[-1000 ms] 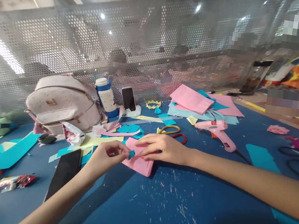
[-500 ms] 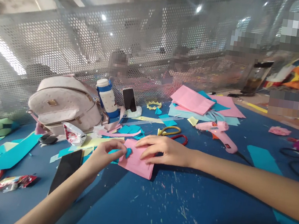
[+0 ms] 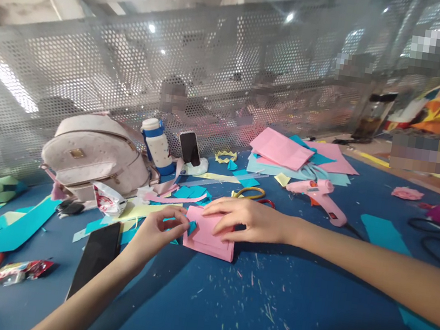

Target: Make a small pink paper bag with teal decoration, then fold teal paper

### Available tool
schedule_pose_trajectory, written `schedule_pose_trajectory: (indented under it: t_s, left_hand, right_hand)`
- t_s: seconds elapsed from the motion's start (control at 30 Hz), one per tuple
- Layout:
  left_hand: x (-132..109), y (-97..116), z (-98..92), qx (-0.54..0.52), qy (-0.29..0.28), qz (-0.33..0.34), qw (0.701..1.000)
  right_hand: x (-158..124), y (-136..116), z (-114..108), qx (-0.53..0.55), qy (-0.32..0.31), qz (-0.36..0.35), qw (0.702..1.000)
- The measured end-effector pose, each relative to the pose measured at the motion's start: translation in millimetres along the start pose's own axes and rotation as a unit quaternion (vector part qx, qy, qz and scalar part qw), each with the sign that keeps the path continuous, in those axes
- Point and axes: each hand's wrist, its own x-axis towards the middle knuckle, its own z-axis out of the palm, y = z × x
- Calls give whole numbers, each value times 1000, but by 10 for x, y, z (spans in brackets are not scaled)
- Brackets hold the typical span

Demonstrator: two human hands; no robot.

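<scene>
My left hand (image 3: pixel 160 233) is closed in a pinch, with a small folded blue paper piece (image 3: pixel 192 228) at its thumb and fingertips. The blue piece lies against the left part of a folded pink paper (image 3: pixel 208 235) on the table. From the right, my right hand (image 3: pixel 241 219) holds the pink paper, its fingers bent over the upper right part and the thumb along the near side. These fingers hide part of the paper. Blue paper scraps (image 3: pixel 191 192) and a pink strip (image 3: pixel 176 198) lie just beyond my hands.
A pink glue gun (image 3: pixel 322 193) lies right of scissors (image 3: pixel 252 192). Stacked papers (image 3: pixel 282 147) lie behind. At left are a backpack (image 3: pixel 95 150), a bottle (image 3: pixel 158 145) and a black phone (image 3: pixel 96 257); another phone (image 3: pixel 190 148) stands upright. Small shavings dot the blue table (image 3: pixel 167 310).
The pink paper has shifted a little to the right, turning slightly. Both hands have moved with it, and the blue piece stays at my left fingertips.
</scene>
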Motion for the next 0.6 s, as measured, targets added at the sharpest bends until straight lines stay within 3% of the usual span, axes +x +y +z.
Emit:
schedule_pose_trajectory:
  t_s: [0.13,0.27,0.43,0.6]
  left_hand:
    - [22,-32,-3,35,-15,44,998]
    - [26,-47,-8,45,-31,48,997]
    - [34,-49,-14,59,-57,49,995]
    - [72,50,-147,74,-90,39,992]
  right_hand:
    - [13,-37,11,-30,20,29,999]
    - [16,-54,70,-49,26,38,998]
    - [34,-124,181,-46,76,67,994]
    - [45,-195,225,-51,81,75,993]
